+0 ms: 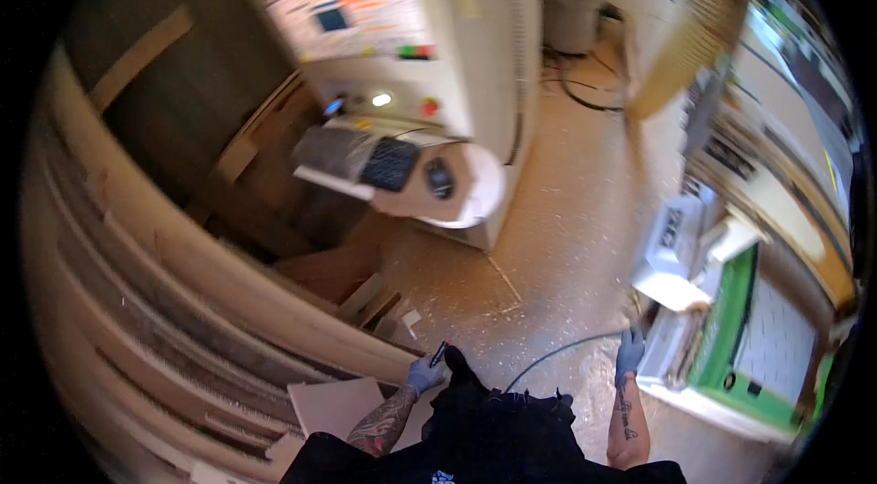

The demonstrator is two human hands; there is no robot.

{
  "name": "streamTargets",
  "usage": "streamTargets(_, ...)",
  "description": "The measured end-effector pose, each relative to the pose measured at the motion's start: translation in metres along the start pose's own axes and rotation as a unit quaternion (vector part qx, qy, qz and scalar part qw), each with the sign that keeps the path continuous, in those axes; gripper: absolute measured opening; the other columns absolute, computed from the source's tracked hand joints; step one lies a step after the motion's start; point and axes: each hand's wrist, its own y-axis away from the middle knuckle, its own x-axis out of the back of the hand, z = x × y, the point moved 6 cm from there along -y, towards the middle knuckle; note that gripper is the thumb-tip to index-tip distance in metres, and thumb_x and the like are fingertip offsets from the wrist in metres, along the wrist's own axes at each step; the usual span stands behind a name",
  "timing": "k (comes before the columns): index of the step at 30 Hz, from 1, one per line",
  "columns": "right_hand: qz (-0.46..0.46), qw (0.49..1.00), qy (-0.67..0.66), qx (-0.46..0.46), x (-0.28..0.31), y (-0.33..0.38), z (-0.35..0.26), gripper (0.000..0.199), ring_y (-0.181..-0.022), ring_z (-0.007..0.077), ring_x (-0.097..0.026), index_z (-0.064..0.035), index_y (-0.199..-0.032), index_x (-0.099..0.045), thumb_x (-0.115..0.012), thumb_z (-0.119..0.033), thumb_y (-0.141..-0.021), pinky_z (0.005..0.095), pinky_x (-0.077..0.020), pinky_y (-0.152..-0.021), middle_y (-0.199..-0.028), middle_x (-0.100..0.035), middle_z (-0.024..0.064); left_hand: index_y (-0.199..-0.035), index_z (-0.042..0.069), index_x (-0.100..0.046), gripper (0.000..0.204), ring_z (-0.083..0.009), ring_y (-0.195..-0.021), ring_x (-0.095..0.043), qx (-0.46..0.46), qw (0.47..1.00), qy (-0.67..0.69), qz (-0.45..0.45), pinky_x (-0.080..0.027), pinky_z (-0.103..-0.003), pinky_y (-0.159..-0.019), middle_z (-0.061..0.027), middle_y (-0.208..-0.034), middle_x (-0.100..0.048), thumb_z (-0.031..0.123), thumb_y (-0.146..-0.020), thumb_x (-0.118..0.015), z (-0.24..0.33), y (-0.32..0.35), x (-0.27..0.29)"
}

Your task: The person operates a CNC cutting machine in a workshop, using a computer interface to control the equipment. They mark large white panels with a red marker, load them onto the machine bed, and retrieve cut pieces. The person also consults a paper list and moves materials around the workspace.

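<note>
My left hand (424, 375), in a grey glove, is closed around a dark marker pen (439, 353) with a small reddish spot. It is beside the near end of the stacked boards, above a loose tan panel (338, 406). On the other side my right hand (629, 352), also gloved in grey, reaches forward next to the white and green machine (744, 338). A thin dark hose (562, 346) curves from near my waist to that hand. The right fingers are blurred, and whether they grip the hose is hard to make out.
Long boards (201, 301) are stacked along the left. Ahead stands a control cabinet (498, 55) with a lit screen, a keyboard (390, 163) and a mouse (439, 178) on its shelf. Dust and chips lie on the floor (566, 210). A ribbed yellowish duct (699, 27) hangs at the right.
</note>
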Motion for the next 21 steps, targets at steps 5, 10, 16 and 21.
streamTargets(5, -0.121, 0.963, -0.179, 0.158, -0.180, -0.012, -0.289, 0.040, -0.116, 0.0295, -0.062, 0.0037, -0.128, -0.061, -0.065, -0.013, -0.093, 0.0394, -0.0473, -0.102, -0.125, -0.065, 0.0205, -0.107, 0.007, -0.070, 0.047, -0.0400, -0.089, -0.070, 0.061, 0.994, 0.043, 0.078, -0.053, -0.049, -0.078, -0.0230, -0.092, -0.071, 0.048, -0.084, -0.067, -0.123, 0.000, 0.061)
streamTargets(10, -0.087, 0.891, -0.125, 0.427, -0.282, 0.042, -0.504, 0.048, -0.122, 0.0402, -0.055, -0.0056, -0.130, -0.061, -0.072, -0.010, -0.084, 0.0464, -0.0449, -0.103, -0.133, -0.057, 0.0247, -0.105, 0.005, -0.071, 0.045, -0.0391, -0.086, -0.070, 0.130, 0.991, 0.011, 0.038, -0.053, -0.050, -0.076, -0.0233, -0.088, -0.071, 0.046, -0.087, -0.064, -0.175, -0.022, 0.102)
streamTargets(16, -0.068, 0.881, -0.032, 0.468, -0.346, 0.039, -0.557, 0.056, -0.119, 0.0439, -0.054, -0.0054, -0.128, -0.061, -0.072, -0.017, -0.074, 0.0529, -0.0432, -0.101, -0.132, -0.056, 0.0262, -0.109, 0.009, -0.073, 0.042, -0.0354, -0.082, -0.071, 0.081, 0.978, 0.170, 0.092, -0.054, -0.047, -0.072, -0.0176, -0.079, -0.071, 0.044, -0.090, -0.061, -0.171, -0.066, 0.135)
streamTargets(21, -0.074, 0.875, -0.027, 0.477, -0.365, 0.045, -0.566, 0.051, -0.113, 0.0430, -0.056, -0.0069, -0.125, -0.064, -0.069, -0.017, -0.075, 0.0522, -0.0417, -0.100, -0.127, -0.060, 0.0230, -0.096, 0.005, -0.075, 0.039, -0.0298, -0.077, -0.072, 0.040, 0.980, 0.120, 0.156, -0.054, -0.043, -0.066, -0.0172, -0.079, -0.072, 0.041, -0.089, -0.063, -0.215, -0.077, 0.122)
